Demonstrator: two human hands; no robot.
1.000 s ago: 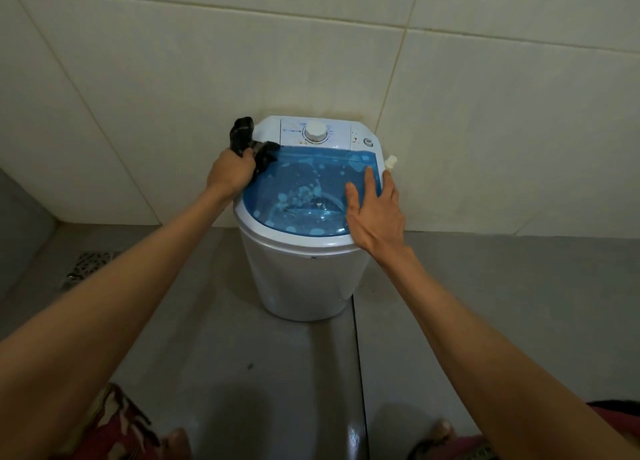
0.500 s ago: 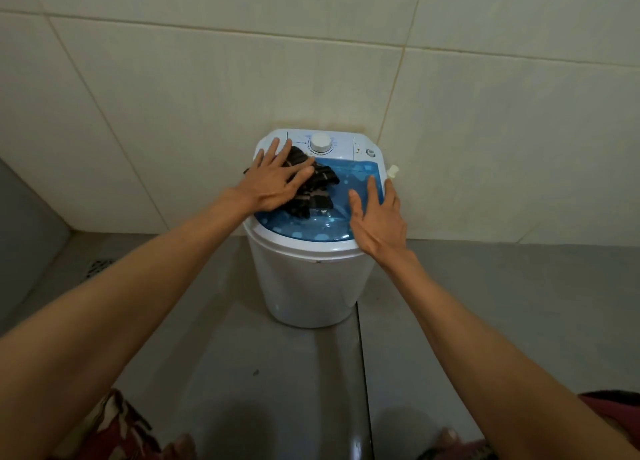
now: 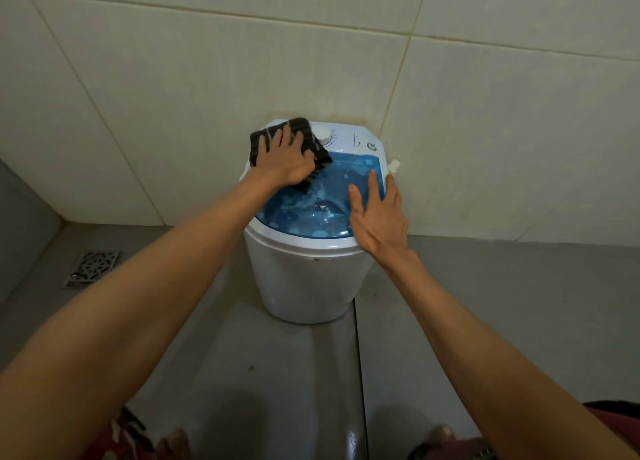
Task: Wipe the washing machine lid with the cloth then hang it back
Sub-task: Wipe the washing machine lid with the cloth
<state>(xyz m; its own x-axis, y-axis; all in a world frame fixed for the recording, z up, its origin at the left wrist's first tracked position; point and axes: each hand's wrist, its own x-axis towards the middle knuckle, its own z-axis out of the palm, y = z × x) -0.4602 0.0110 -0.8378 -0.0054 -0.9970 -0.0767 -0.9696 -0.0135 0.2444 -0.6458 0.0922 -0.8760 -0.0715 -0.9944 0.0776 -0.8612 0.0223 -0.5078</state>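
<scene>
A small white washing machine [image 3: 304,279] stands on the floor against the tiled wall. Its translucent blue lid [image 3: 322,214] is spotted with pale marks. A dark striped cloth [image 3: 306,129] lies on the machine's back left corner, over the lid's edge and the white control panel. My left hand [image 3: 282,160] presses flat on the cloth with fingers spread. My right hand [image 3: 379,214] rests flat on the lid's right side, fingers apart, holding nothing. A white dial [image 3: 325,137] sits just right of the cloth.
A metal floor drain [image 3: 92,267] is set in the grey floor at the left. A small white spout [image 3: 394,165] sticks out at the machine's right. Tiled wall rises right behind the machine. My feet [image 3: 175,442] show at the bottom edge.
My left hand has slid the cloth from the lid's middle back to the rear left corner. My right hand stays on the lid's right side.
</scene>
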